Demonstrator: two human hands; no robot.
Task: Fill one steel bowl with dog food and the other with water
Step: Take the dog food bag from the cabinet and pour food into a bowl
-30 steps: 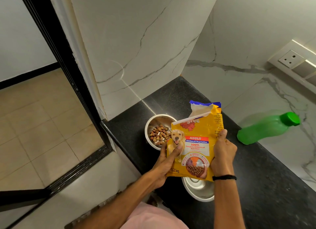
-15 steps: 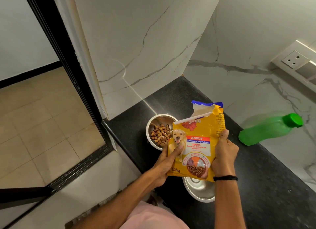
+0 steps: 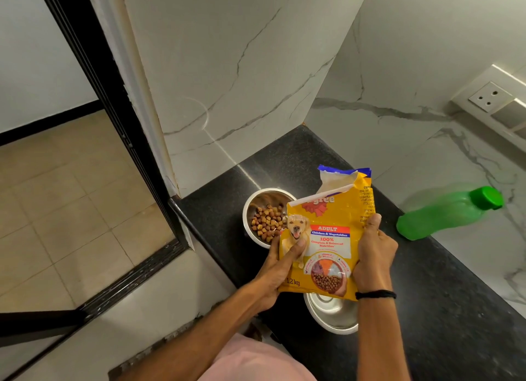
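Observation:
I hold a yellow dog food bag (image 3: 330, 238) upright over the black counter, its torn top open. My left hand (image 3: 280, 269) grips its lower left side with the thumb across the front. My right hand (image 3: 373, 255) grips its right edge. Just behind the bag on the left stands a steel bowl (image 3: 256, 209) with brown kibble (image 3: 266, 222) in it. A second steel bowl (image 3: 330, 315) sits under the bag near the counter's front edge; what shows of it holds nothing. A green water bottle (image 3: 447, 212) with a green cap leans at the right by the wall.
The black granite counter (image 3: 444, 303) runs along white marble walls. A wall socket plate (image 3: 491, 95) is at the upper right. To the left, past a black door frame (image 3: 113, 118), lies a beige tiled floor below counter level.
The bag and both hands stay almost still, upright between the two bowls. No kibble is falling. The view has shifted slightly.

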